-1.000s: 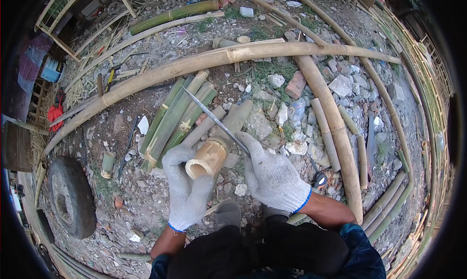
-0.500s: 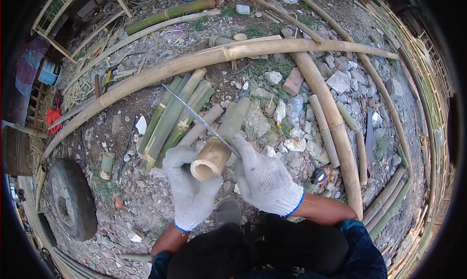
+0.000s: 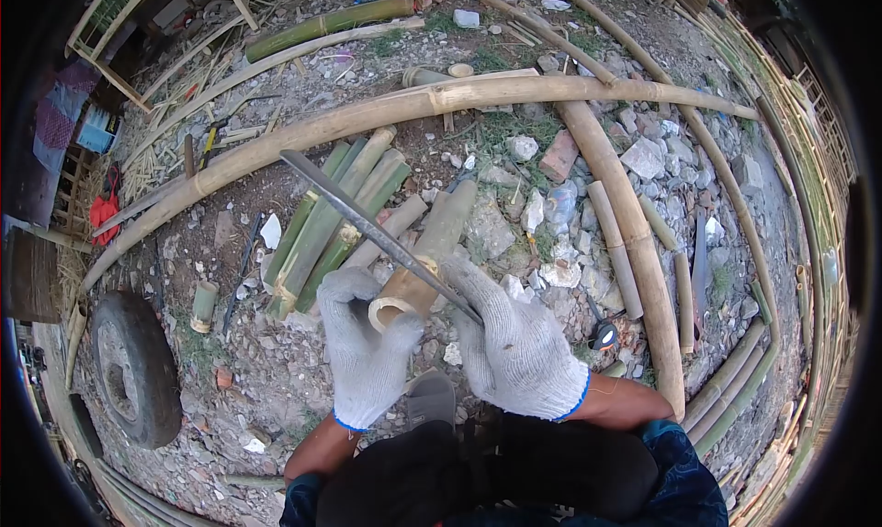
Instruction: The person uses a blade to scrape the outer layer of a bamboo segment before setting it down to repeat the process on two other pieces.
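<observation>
My left hand [image 3: 368, 352], in a white knit glove with blue trim, is closed around the near end of a short bamboo tube [image 3: 404, 295], its thumb at the cut rim. The tube's hollow end faces me, and its far part runs up and away to the right. In my right hand [image 3: 523, 345], gloved alike, is a long narrow machete [image 3: 372, 228]. Its dark blade slants up and left across the tube. Its handle end is hidden by the glove. Behind the blade lie several split green bamboo pieces [image 3: 323, 216] on the rubble.
A long bamboo pole [image 3: 340, 123] arches across the ground ahead, meeting a thick pole [image 3: 627, 224] on the right. A tyre [image 3: 138, 371] is at left, with a short bamboo piece [image 3: 204, 306] nearby. A tape measure [image 3: 604, 334] and a saw [image 3: 700, 268] lie at right among broken stones.
My right hand has shifted slightly right and down. The machete has turned so more of its flat side shows, and its tip is farther left. My left hand stays on the bamboo tube.
</observation>
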Demonstrator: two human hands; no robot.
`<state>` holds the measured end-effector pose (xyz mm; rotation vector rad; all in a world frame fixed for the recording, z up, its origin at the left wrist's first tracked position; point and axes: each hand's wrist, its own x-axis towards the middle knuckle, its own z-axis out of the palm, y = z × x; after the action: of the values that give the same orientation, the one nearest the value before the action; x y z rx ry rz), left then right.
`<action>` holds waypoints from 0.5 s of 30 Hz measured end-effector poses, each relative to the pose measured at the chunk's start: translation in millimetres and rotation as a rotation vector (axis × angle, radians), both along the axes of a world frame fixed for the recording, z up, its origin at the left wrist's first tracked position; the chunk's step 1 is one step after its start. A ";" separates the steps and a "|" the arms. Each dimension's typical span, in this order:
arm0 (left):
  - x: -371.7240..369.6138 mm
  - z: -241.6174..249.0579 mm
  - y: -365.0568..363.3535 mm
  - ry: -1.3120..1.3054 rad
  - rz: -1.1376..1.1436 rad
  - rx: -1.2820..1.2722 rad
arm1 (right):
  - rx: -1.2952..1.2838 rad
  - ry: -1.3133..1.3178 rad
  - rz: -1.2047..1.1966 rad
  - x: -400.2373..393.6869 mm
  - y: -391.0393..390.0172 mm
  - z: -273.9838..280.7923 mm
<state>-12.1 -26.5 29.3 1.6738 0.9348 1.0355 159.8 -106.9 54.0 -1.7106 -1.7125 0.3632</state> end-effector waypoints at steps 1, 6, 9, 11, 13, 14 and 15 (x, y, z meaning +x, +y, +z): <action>-1.2 -0.2 -0.1 0.045 0.000 0.024 | -0.072 0.018 0.008 0.1 2.1 0.3; -3.5 3.3 5.0 -0.145 -0.090 -0.073 | -0.330 0.029 -0.147 27.9 19.0 -59.6; -14.0 3.1 4.0 0.076 -0.149 0.076 | -0.266 0.106 -0.114 24.9 15.1 -54.8; -17.1 3.2 11.2 0.182 -0.219 0.206 | -0.144 0.134 -0.100 20.7 18.0 -58.7; -18.1 0.0 18.5 0.160 -0.309 0.297 | -0.157 0.151 -0.101 21.9 25.6 -50.3; -19.2 2.5 19.6 0.189 -0.334 0.305 | -0.168 0.162 -0.095 22.7 28.2 -47.7; -19.8 8.6 21.3 0.220 -0.356 0.315 | -0.181 0.169 -0.102 23.5 30.0 -48.9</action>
<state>-31.9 -5.3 37.9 2.1575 0.5952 0.7952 183.2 -76.8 5.1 -1.8310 -1.5028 0.6136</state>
